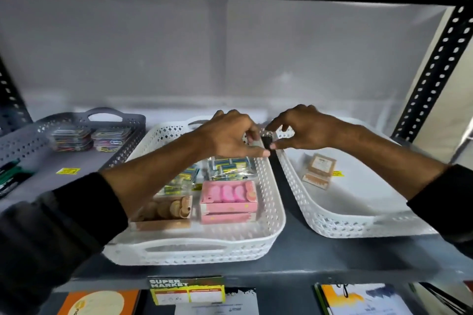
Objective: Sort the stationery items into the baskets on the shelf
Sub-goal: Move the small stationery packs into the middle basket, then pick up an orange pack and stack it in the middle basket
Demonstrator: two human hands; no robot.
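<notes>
Both my hands meet over the gap between the middle white basket [194,248] and the right white basket [345,227]. Between their fingertips is a small black item [267,139], too small to identify. My right hand [304,128] pinches it between thumb and forefinger. The curled fingers and thumb of my left hand [227,135] touch its other side. The middle basket holds pink eraser boxes [227,197], a brown box [166,212] and blue-yellow packets [230,165]. Only a brown packet [318,170] lies in the right basket.
A grey basket [112,115] at the left holds packs of coloured clips [71,135]. Green pens [10,174] lie at the far left. A perforated black post [435,64] stands at the right. A price label [186,289] hangs on the shelf edge above notebooks [358,299].
</notes>
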